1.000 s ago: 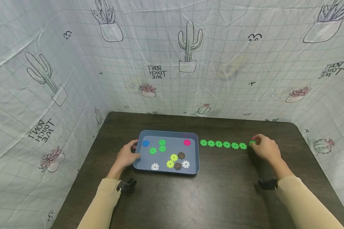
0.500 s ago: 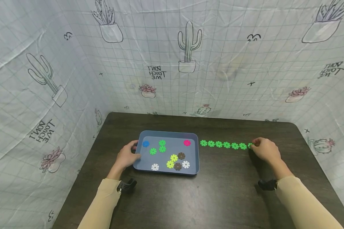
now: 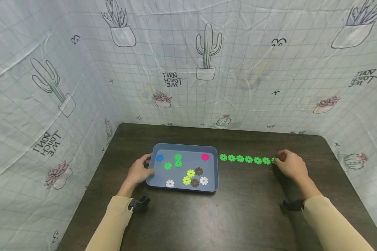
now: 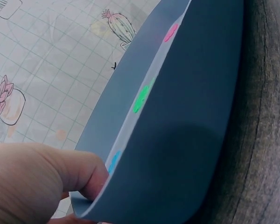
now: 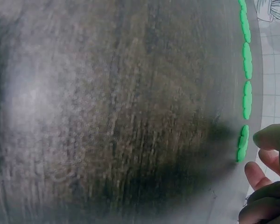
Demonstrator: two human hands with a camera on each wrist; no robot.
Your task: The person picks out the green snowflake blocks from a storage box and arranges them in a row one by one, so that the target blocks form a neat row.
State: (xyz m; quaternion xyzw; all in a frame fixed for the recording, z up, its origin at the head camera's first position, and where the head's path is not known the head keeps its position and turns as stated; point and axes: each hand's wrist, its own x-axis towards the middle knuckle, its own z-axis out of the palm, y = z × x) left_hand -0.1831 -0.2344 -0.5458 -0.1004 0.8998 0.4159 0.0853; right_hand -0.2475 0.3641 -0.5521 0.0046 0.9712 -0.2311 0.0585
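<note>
Starting on the left, the left hand (image 3: pixel 139 171) has a pinch grip on the left wall of the blue-grey tray (image 3: pixel 176 174), thumb inside and fingers outside, and neither has really budged in the last second. Inside, the blue disc (image 3: pixel 160 158) sits in the far left corner, then the three green discs (image 3: pixel 178 163) bunched left of the middle, with a white disc (image 3: pixel 170 183) near the near wall. Further right you get two yellow discs (image 3: pixel 190 173), two brown discs (image 3: pixel 199 171), a pink disc (image 3: pixel 205 157) toward the far right corner and another white disc (image 3: pixel 203 180) nearer. All of that looks the same as a second ago. Just right of the tray, a row of six green discs (image 3: pixel 249 159) runs rightward across the dark table (image 3: pixel 245 209), same as before. What's changed is the seventh disc (image 5: pixel 243 143): a second ago there was a clear gap between it and the row's right end, and it was a bit farther back; now it's closer in, just beside the sixth and roughly in line. Right hand (image 3: pixel 291 164) came slightly left and nearer with it, fingers loosely bent, tips a bit apart and right by the disc's edge, not wrapped around it; can't tell if they touch.
</note>
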